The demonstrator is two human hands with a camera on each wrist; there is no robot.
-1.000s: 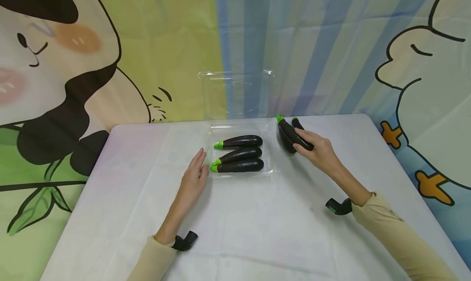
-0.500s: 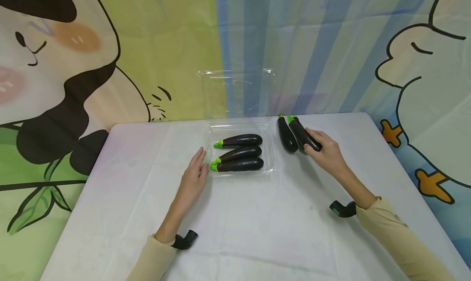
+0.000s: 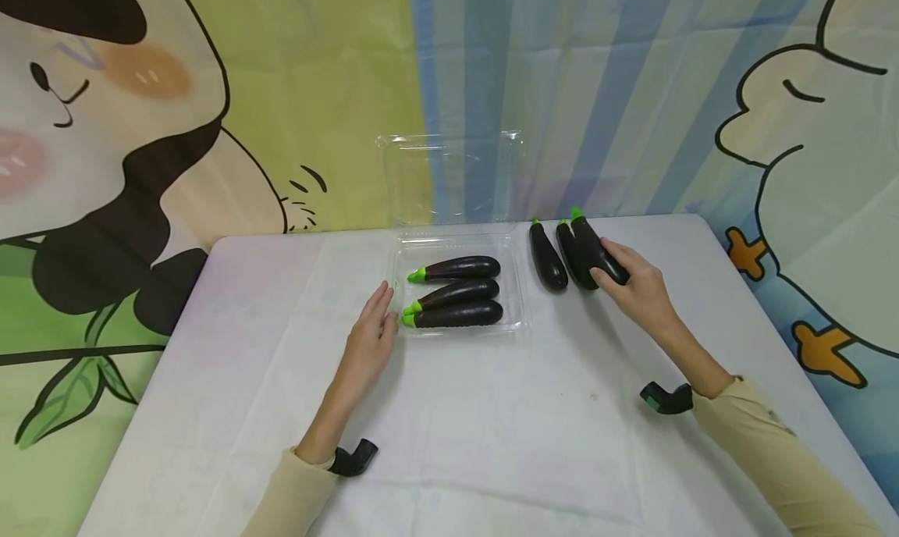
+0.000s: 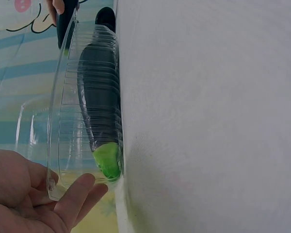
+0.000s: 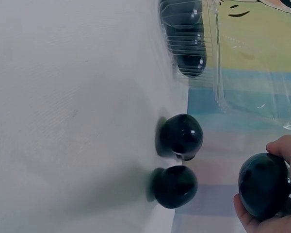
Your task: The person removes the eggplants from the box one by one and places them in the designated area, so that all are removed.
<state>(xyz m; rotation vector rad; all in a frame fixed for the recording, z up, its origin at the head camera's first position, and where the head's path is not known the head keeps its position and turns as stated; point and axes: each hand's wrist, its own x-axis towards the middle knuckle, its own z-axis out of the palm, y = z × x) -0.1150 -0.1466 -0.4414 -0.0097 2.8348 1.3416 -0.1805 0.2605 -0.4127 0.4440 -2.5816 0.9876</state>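
Note:
My right hand [image 3: 637, 291] grips an eggplant [image 3: 593, 244], dark with a green cap, by its rounded end. In the right wrist view this eggplant [image 5: 264, 184] is held above the table. Just left of it in the head view lie two more eggplants, a middle one [image 3: 572, 256] and a left one [image 3: 546, 257]. My left hand [image 3: 368, 338] touches the left side of a clear plastic box [image 3: 516, 318], its fingers fairly straight. Three eggplants [image 3: 463, 268] lie sideways in the box. The left wrist view shows fingers [image 4: 77, 199] at the box's corner.
The box's clear lid [image 3: 453, 182] stands raised at the back, against the patterned backdrop [image 3: 337, 92]. A white cloth [image 3: 492, 428] covers the table. Black camera mounts [image 3: 354, 457] stick out from both wrists.
My right hand has moved right with its eggplant, passing above the middle eggplant, which now shows more fully. The left hand and the box have stayed in place.

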